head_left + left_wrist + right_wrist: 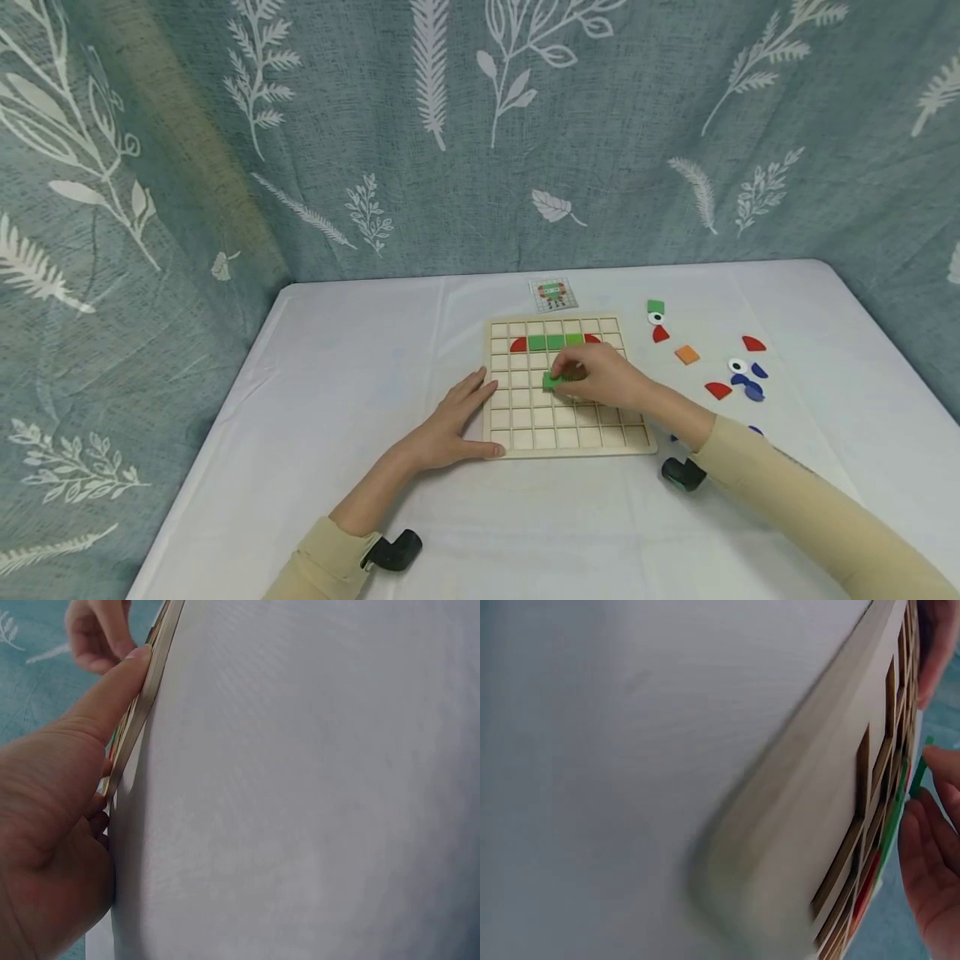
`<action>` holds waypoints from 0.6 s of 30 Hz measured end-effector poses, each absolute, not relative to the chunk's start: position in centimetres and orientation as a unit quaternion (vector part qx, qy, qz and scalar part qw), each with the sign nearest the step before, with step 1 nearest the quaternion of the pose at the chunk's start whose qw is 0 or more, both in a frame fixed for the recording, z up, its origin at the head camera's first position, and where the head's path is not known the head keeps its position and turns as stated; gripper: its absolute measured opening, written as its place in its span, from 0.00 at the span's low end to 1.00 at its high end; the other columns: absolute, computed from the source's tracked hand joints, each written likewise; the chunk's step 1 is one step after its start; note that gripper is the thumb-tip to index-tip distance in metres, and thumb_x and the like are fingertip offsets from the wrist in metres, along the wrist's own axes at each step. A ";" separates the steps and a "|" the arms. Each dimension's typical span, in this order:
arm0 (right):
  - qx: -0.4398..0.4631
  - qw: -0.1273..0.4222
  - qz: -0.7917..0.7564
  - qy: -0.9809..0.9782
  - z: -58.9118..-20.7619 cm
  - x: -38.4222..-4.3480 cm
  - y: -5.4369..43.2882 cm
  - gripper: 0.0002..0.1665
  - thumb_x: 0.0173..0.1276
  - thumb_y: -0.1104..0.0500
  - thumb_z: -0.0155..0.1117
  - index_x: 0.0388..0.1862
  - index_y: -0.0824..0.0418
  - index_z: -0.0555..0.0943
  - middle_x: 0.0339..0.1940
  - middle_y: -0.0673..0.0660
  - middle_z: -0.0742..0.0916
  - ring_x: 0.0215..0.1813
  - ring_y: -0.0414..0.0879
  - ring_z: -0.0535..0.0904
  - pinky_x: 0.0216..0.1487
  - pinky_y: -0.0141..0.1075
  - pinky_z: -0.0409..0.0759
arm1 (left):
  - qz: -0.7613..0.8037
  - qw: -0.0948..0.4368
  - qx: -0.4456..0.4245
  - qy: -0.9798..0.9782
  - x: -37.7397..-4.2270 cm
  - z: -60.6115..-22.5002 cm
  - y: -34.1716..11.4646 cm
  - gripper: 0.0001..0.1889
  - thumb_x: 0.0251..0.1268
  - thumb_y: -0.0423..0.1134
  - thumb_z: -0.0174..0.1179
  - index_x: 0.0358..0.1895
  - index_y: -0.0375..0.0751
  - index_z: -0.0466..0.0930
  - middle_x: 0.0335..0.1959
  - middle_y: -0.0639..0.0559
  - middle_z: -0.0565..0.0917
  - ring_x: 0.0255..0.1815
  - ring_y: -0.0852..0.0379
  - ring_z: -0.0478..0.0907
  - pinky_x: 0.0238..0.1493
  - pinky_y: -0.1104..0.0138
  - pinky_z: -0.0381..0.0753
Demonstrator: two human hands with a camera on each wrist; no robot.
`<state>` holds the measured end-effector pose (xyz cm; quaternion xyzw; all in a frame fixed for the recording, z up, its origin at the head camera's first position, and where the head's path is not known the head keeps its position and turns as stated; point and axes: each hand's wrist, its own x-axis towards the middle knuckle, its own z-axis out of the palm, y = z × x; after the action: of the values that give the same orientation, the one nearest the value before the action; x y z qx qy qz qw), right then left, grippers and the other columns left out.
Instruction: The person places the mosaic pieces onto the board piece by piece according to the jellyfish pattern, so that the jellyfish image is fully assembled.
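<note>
A wooden grid board [501, 400] lies flat on the table. In its second row from the top sit a red quarter-circle [518, 344], several green squares [555, 342] and another red quarter-circle [592, 338]. My right hand [602, 377] pinches a green square tile [551, 382] over the middle of the grid; the right wrist view shows that tile [920, 774] edge-on, tilted between thumb and fingers. At the board's left side, my left hand [448, 427] rests with fingers and thumb spread along the edge. In the left wrist view its thumb [112, 694] touches the rim.
Behind the board lies a small pattern card [553, 294]. To the right are scattered loose pieces: a green square [656, 307], an orange square [687, 355], red quarter-circles [717, 390], white eye discs [737, 366] and blue pieces [753, 391]. A patterned curtain [465, 208] hangs behind the table.
</note>
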<state>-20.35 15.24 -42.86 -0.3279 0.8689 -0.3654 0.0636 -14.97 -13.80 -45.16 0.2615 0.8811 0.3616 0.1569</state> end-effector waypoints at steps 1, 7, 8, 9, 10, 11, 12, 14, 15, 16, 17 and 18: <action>-0.335 0.057 -0.358 0.870 -42.9 -20.5 14.9 0.06 0.62 0.63 0.72 0.36 0.56 0.83 0.36 0.47 0.86 0.41 0.42 0.82 0.43 0.33 0.81 | 0.362 0.156 0.261 0.881 -15.0 -45.2 -13.8 0.50 0.57 0.52 0.70 0.78 0.40 0.51 0.80 0.47 0.41 0.79 0.45 0.35 0.73 0.45 0.45; -0.351 0.035 -0.326 0.877 -43.0 -21.1 13.7 0.03 0.62 0.63 0.72 0.32 0.55 0.85 0.34 0.46 0.86 0.39 0.41 0.80 0.40 0.35 0.78 | 0.363 0.161 0.262 0.880 -14.9 -45.2 -13.6 0.50 0.58 0.52 0.70 0.78 0.40 0.51 0.80 0.46 0.41 0.79 0.45 0.35 0.73 0.45 0.44; -0.351 0.034 -0.324 0.878 -43.0 -21.2 13.6 0.02 0.63 0.63 0.71 0.32 0.56 0.85 0.34 0.46 0.86 0.39 0.41 0.80 0.40 0.35 0.78 | 0.364 0.161 0.262 0.879 -14.9 -45.2 -13.6 0.50 0.58 0.52 0.70 0.78 0.40 0.51 0.80 0.46 0.41 0.79 0.45 0.35 0.73 0.45 0.44; -0.356 0.032 -0.322 0.877 -43.0 -21.2 13.6 0.01 0.63 0.62 0.71 0.32 0.57 0.86 0.34 0.46 0.86 0.39 0.42 0.80 0.40 0.36 0.78 | 0.364 0.162 0.262 0.879 -15.0 -45.2 -13.6 0.50 0.58 0.52 0.70 0.78 0.40 0.51 0.80 0.46 0.41 0.79 0.45 0.35 0.73 0.45 0.44; -0.359 0.030 -0.321 0.876 -43.0 -21.2 13.6 0.01 0.63 0.62 0.71 0.32 0.57 0.86 0.35 0.46 0.87 0.39 0.42 0.80 0.40 0.36 0.79 | 0.363 0.162 0.261 0.880 -15.0 -45.3 -13.7 0.50 0.58 0.52 0.70 0.78 0.40 0.50 0.80 0.47 0.41 0.79 0.45 0.35 0.73 0.45 0.44; -0.362 0.030 -0.319 0.876 -43.0 -21.2 13.6 0.00 0.64 0.62 0.70 0.33 0.57 0.87 0.35 0.47 0.87 0.41 0.42 0.81 0.41 0.36 0.79 | 0.362 0.163 0.261 0.880 -15.0 -45.3 -13.7 0.50 0.58 0.52 0.70 0.78 0.40 0.50 0.80 0.47 0.41 0.79 0.45 0.35 0.73 0.45 0.44; -0.365 0.030 -0.319 0.874 -43.0 -21.2 13.6 0.01 0.64 0.62 0.70 0.34 0.58 0.87 0.36 0.47 0.87 0.42 0.43 0.81 0.43 0.37 0.79 | 0.361 0.162 0.260 0.881 -15.0 -45.3 -13.7 0.50 0.58 0.52 0.70 0.78 0.40 0.50 0.80 0.47 0.41 0.79 0.46 0.35 0.73 0.45 0.44; -0.369 0.033 -0.319 0.872 -43.0 -21.1 13.8 0.03 0.65 0.61 0.69 0.37 0.58 0.88 0.40 0.49 0.88 0.46 0.46 0.82 0.46 0.40 0.80 | 0.360 0.161 0.260 0.882 -15.0 -45.4 -13.7 0.50 0.58 0.52 0.70 0.78 0.40 0.50 0.80 0.47 0.41 0.79 0.45 0.35 0.73 0.44 0.44; -0.367 0.036 -0.320 0.872 -43.0 -21.1 14.0 0.05 0.66 0.61 0.68 0.39 0.57 0.88 0.42 0.50 0.88 0.48 0.47 0.82 0.48 0.41 0.80 | 0.358 0.161 0.259 0.882 -15.0 -45.4 -13.8 0.50 0.58 0.52 0.70 0.78 0.40 0.50 0.80 0.47 0.41 0.79 0.46 0.35 0.73 0.45 0.44; -0.361 0.042 -0.324 0.873 -43.0 -21.1 14.2 0.07 0.67 0.61 0.67 0.42 0.56 0.88 0.44 0.50 0.88 0.50 0.47 0.82 0.49 0.42 0.80 | 0.358 0.160 0.259 0.883 -15.0 -45.4 -13.8 0.50 0.58 0.52 0.70 0.78 0.40 0.50 0.80 0.47 0.41 0.79 0.45 0.35 0.73 0.45 0.44; -0.353 0.047 -0.330 0.874 -43.1 -21.0 14.4 0.09 0.67 0.60 0.67 0.45 0.56 0.87 0.47 0.51 0.87 0.52 0.47 0.81 0.51 0.42 0.79 | 0.357 0.160 0.259 0.883 -15.0 -45.4 -13.8 0.50 0.58 0.52 0.70 0.78 0.40 0.50 0.80 0.46 0.41 0.79 0.45 0.35 0.73 0.45 0.44; -0.345 0.052 -0.338 0.874 -43.1 -20.9 14.8 0.10 0.68 0.60 0.66 0.47 0.57 0.87 0.48 0.52 0.87 0.51 0.47 0.82 0.50 0.42 0.80 | 0.358 0.159 0.259 0.883 -15.0 -45.4 -13.8 0.50 0.58 0.52 0.70 0.78 0.40 0.50 0.80 0.47 0.41 0.79 0.45 0.35 0.73 0.45 0.44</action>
<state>-20.92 14.78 -43.10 -0.3446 0.8741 -0.3383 0.0518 -15.02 -13.76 -45.39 0.2587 0.8831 0.3576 0.1592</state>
